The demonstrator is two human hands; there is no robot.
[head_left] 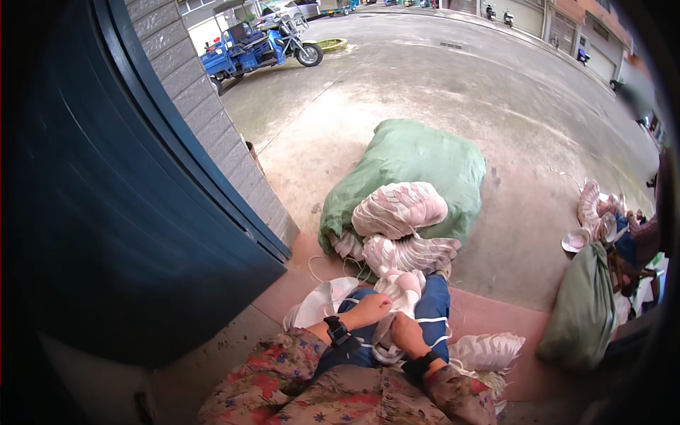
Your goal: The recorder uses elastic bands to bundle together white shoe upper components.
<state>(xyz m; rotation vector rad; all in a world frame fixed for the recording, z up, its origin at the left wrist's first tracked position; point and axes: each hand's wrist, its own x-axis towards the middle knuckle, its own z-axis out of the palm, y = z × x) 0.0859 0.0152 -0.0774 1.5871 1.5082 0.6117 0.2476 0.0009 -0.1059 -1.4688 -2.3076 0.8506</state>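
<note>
Where the seated person's blue-trousered legs (pixel 434 303) come together, a white-and-pink layered piece (pixel 402 285) lies on the lap, extending toward the knees. Left hand (pixel 373 307): above the lap, beside the piece; fingers curled inward, though whether they grip anything cannot be told. Right hand (pixel 408 335): lower and nearer the body, over the piece; fingers bent, their tips hidden, so hold cannot be determined. A white band (pixel 432 320) crosses the right thigh.

Surroundings: a large green sack (pixel 432 152) sits on the ground ahead of the feet. One ribbed white-and-pink bundle (pixel 400 207) rests against its near side; a second bundle (pixel 418 253) lies just below. A white shell-shaped piece (pixel 322 301) is beside the left leg; another pale bundle (pixel 489 352) lies right of the right thigh.
</note>
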